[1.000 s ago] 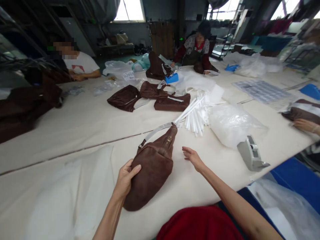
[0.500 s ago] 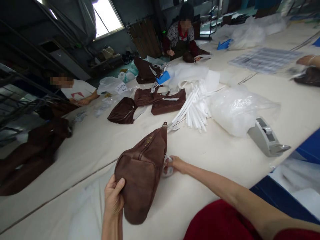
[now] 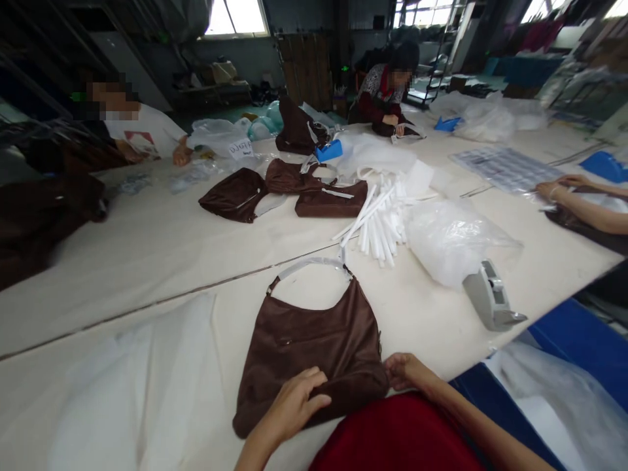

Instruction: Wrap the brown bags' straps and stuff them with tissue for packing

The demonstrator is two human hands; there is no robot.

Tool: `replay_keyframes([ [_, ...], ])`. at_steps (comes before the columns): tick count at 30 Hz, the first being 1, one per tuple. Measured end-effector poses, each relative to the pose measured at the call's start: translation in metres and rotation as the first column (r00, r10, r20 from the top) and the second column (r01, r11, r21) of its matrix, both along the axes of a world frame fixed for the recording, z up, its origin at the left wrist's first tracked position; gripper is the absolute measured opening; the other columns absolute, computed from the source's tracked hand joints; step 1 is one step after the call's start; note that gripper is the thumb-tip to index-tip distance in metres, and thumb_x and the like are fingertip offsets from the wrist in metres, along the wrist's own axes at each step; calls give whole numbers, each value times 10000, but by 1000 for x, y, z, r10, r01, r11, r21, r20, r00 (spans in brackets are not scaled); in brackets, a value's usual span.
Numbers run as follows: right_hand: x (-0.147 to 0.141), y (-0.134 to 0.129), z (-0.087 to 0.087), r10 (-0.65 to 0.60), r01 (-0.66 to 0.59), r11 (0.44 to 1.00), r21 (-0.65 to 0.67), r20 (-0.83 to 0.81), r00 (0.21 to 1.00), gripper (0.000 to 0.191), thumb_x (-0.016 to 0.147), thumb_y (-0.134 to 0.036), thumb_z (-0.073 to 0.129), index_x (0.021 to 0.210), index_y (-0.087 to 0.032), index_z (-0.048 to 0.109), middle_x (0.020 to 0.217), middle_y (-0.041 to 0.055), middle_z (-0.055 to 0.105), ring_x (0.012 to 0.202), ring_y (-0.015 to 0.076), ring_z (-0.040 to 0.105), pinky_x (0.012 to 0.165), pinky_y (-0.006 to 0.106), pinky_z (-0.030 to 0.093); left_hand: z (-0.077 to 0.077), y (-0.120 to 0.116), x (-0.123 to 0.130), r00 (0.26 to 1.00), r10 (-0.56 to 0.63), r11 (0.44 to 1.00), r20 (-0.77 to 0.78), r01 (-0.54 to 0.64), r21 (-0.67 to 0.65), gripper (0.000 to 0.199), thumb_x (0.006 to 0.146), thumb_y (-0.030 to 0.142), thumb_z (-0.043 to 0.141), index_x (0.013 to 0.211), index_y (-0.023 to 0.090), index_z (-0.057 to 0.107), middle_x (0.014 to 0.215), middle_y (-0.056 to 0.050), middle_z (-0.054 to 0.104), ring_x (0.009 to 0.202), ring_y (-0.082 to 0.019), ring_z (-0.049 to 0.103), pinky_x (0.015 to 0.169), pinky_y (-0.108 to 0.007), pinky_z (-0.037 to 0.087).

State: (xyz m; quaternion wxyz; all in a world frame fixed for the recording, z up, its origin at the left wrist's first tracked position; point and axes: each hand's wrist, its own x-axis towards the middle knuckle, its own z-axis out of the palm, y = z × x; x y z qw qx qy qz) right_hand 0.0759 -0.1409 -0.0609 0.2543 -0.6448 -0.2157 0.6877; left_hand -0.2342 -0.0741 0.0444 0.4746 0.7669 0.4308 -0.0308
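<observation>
A brown handbag (image 3: 314, 340) lies on the table right in front of me, its wrapped white strap (image 3: 309, 263) looping away from me. My left hand (image 3: 297, 402) rests on the bag's lower front, fingers stretched out over it and thumb apart. At the bag's lower right corner, my right hand (image 3: 405, 371) has its fingers curled against the edge; the fingertips are partly hidden there.
Beyond the bag lie several brown bags (image 3: 331, 199), white foam tubes (image 3: 377, 226) and clear plastic (image 3: 451, 239). A grey tape dispenser (image 3: 490, 297) stands right. White sheets (image 3: 181, 373) lie left. Co-workers (image 3: 385, 95) sit around the table (image 3: 161, 261).
The handbag has gone from held up on its side to lying down with its broad face up. My left hand has moved from its end onto its front; my right hand has shifted toward me.
</observation>
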Motion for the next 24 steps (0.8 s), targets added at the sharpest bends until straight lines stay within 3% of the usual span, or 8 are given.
replay_keyframes([
  [3, 23, -1, 10, -168, 174, 984, -35, 129, 977, 273, 619, -369, 702, 806, -194, 606, 800, 57, 709, 693, 177, 679, 652, 286, 489, 10, 7, -11, 1000, -13, 995, -25, 10, -99, 222, 807, 409, 604, 726, 208, 551, 811, 18, 564, 819, -170, 538, 718, -242, 382],
  [6, 29, 22, 21, -198, 177, 977, 119, 198, 960, 344, 623, -439, 688, 854, -194, 617, 861, 69, 705, 758, 191, 664, 680, 303, 483, 18, 28, -9, 999, 21, 961, 37, -10, -277, 258, 778, 459, 634, 790, 203, 610, 727, 32, 544, 721, -152, 497, 656, -240, 358],
  [8, 26, 53, 28, -204, 156, 959, 238, 193, 960, 395, 636, -486, 674, 904, -198, 637, 924, 74, 700, 852, 215, 656, 721, 322, 487, 18, 51, 2, 991, 90, 952, 102, -55, -302, 332, 803, 516, 593, 888, 200, 650, 734, 25, 572, 712, -151, 493, 669, -244, 366],
  [11, 10, 111, 34, -221, 141, 930, 338, 211, 952, 405, 673, -507, 667, 950, -212, 648, 1027, 93, 689, 966, 242, 627, 753, 340, 481, 6, 93, 32, 942, 281, 952, 182, -250, -174, 378, 769, 557, 587, 844, 194, 662, 779, -3, 625, 742, -170, 512, 717, -270, 392],
  [13, -3, 145, 31, -222, 132, 928, 349, 232, 947, 385, 691, -501, 673, 940, -209, 645, 1036, 105, 686, 954, 247, 623, 737, 345, 472, -7, 120, 56, 878, 418, 908, 233, -397, -132, 353, 686, 545, 636, 738, 195, 645, 749, -12, 632, 748, -188, 523, 746, -296, 408],
  [15, -17, 167, 24, -196, 110, 937, 331, 240, 951, 346, 675, -476, 698, 866, -194, 637, 912, 93, 693, 850, 238, 630, 696, 340, 463, -21, 143, 81, 826, 500, 866, 260, -482, -135, 329, 632, 523, 658, 675, 200, 620, 720, -13, 627, 755, -198, 537, 772, -313, 421],
  [19, -36, 173, 7, -163, 65, 937, 342, 268, 949, 235, 640, -373, 704, 706, -209, 549, 653, -7, 608, 669, 189, 569, 651, 312, 438, -43, 172, 123, 748, 600, 800, 282, -564, -207, 374, 676, 564, 615, 702, 191, 599, 750, -35, 647, 779, -202, 576, 747, -314, 446],
  [24, -50, 152, 11, -222, -63, 845, 531, 455, 862, 167, 727, -337, 612, 768, -244, 479, 748, -2, 572, 725, 199, 534, 721, 331, 423, -52, 193, 157, 616, 743, 668, 263, -652, -358, 490, 711, 655, 615, 711, 165, 582, 706, -60, 641, 670, -166, 583, 656, -293, 448],
])
